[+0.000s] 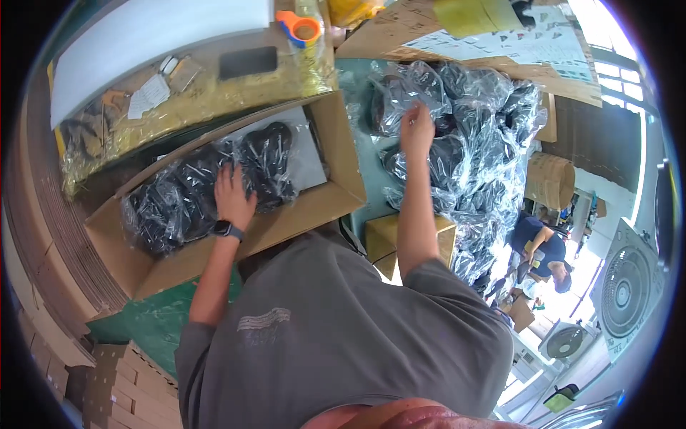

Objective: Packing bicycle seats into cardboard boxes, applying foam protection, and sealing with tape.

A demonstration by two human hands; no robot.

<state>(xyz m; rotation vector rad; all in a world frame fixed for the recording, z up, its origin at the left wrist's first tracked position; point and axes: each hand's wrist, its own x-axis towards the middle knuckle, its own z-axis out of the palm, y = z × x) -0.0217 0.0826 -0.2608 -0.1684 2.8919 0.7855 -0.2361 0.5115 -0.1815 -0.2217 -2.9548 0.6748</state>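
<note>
An open cardboard box (pixel 336 204) lies on the green table, holding clear plastic bags of black items (pixel 179 196). My left hand (pixel 232 193), with a black watch on the wrist, presses flat on the bagged items inside the box. My right hand (pixel 416 129) reaches out to a big pile of the same bagged black items (pixel 479 143) on the table to the right and its fingers touch one bag. Whether the fingers have closed on that bag is unclear.
An orange tape dispenser (pixel 300 28), a black phone (pixel 248 62) and paper slips lie beyond the box. Flat cardboard sheets (pixel 50 236) stack at the left, small boxes (pixel 121 379) below. Another person (pixel 543 250) sits at lower right, near fans (pixel 625 289).
</note>
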